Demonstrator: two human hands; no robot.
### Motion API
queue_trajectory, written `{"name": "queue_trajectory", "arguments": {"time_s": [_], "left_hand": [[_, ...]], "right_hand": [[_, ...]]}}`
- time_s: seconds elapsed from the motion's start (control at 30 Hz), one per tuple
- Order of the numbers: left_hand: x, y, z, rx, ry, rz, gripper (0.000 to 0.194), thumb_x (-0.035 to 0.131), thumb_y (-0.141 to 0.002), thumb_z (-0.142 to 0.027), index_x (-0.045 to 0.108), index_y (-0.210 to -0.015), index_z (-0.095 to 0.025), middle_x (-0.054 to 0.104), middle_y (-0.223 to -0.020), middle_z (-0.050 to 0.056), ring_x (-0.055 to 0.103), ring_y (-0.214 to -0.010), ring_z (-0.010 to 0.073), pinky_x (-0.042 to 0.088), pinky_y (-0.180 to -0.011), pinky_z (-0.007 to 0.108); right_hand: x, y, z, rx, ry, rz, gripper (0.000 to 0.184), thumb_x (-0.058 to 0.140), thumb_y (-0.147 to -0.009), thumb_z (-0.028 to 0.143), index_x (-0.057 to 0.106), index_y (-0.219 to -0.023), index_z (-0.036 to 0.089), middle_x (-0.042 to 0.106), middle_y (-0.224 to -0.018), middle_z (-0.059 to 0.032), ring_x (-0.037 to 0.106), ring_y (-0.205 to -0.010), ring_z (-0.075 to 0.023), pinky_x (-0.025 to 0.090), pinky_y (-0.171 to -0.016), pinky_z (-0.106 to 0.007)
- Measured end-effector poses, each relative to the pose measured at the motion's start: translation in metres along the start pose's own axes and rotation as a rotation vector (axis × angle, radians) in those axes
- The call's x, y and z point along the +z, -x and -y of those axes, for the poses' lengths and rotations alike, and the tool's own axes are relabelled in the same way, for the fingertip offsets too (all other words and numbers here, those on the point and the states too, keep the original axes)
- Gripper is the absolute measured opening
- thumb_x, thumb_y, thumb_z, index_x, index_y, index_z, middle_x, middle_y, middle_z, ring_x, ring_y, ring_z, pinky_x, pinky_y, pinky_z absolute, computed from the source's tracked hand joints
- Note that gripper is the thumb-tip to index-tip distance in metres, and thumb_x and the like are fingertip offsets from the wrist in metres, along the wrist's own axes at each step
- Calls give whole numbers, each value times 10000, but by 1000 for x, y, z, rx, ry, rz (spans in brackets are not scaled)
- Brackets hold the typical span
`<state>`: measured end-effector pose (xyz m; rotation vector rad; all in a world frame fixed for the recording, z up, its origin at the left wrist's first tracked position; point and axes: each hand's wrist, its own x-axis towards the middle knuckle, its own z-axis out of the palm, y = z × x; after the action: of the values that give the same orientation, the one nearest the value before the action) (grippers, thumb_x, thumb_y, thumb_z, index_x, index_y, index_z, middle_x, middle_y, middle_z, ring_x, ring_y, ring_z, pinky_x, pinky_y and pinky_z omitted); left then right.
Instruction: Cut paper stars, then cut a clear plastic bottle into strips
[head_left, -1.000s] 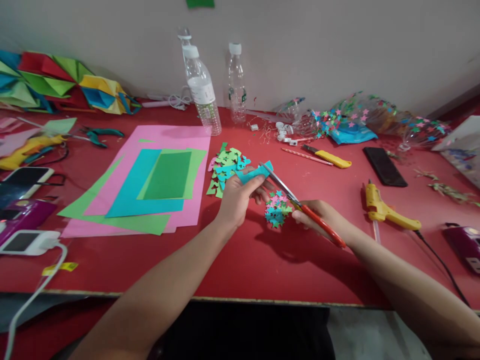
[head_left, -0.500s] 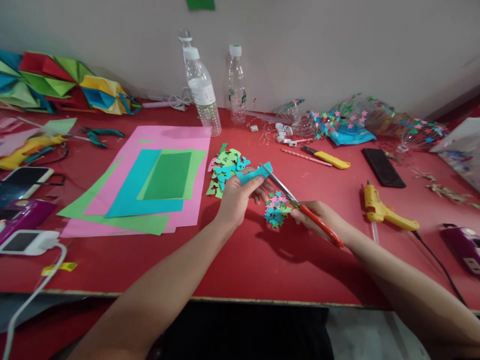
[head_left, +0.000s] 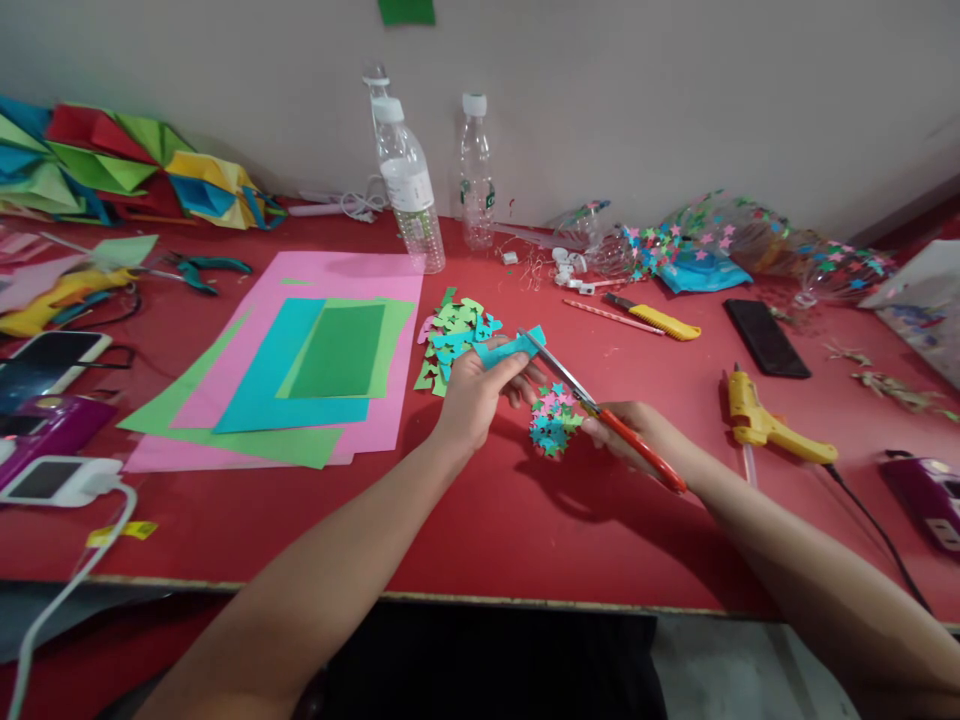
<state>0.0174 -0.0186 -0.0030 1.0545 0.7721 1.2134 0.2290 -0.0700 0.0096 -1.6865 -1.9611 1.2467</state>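
Observation:
My left hand (head_left: 476, 395) pinches a small strip of blue paper (head_left: 510, 346) above the red table (head_left: 480, 520). Red-handled scissors (head_left: 600, 412) are gripped in my right hand (head_left: 645, 435), and their blades meet the right end of the blue strip. Just below the blades lies a small heap of cut paper stars (head_left: 553, 420) in blue, pink and green. A pile of green and blue paper offcuts (head_left: 454, 335) sits beyond my left hand.
Pink, blue and green paper sheets (head_left: 300, 370) lie stacked at the left. Two plastic bottles (head_left: 409, 190) stand by the wall. A yellow glue gun (head_left: 772, 425), a black phone (head_left: 765, 337), a yellow utility knife (head_left: 656, 317), pliers (head_left: 202, 267) and folded paper shapes (head_left: 112, 165) surround the work spot.

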Motion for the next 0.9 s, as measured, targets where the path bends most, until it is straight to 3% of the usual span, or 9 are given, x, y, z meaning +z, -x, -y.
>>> {"name": "queue_trajectory", "arguments": {"time_s": [0.47,0.63,0.9], "left_hand": [[-2,-1,1,-28,-40,-12,134,641,-790,-300,606,-761,-174,715,-660,29,611,-460,99,439,-437,221],[-3,-3,-1,30,-26,-93,158,642,-794,-336,615,-770,-182,688,-639,5,633,-526,114,515,-552,251],[-1,-3,-1,66,-12,-108,113,673,-754,-274,616,-696,-196,630,-599,-29,603,-566,96,479,-593,248]], "right_hand": [[-1,-1,-3,-8,51,-12,548,508,-819,713,477,-655,191,411,-550,43,413,-498,-112,292,-493,-242],[0,-1,-1,-16,29,-20,532,534,-811,696,486,-663,187,417,-561,45,413,-504,-107,293,-490,-236],[2,3,7,-8,-219,52,492,603,-779,669,524,-690,192,389,-479,71,374,-405,-86,340,-427,-228]]}}
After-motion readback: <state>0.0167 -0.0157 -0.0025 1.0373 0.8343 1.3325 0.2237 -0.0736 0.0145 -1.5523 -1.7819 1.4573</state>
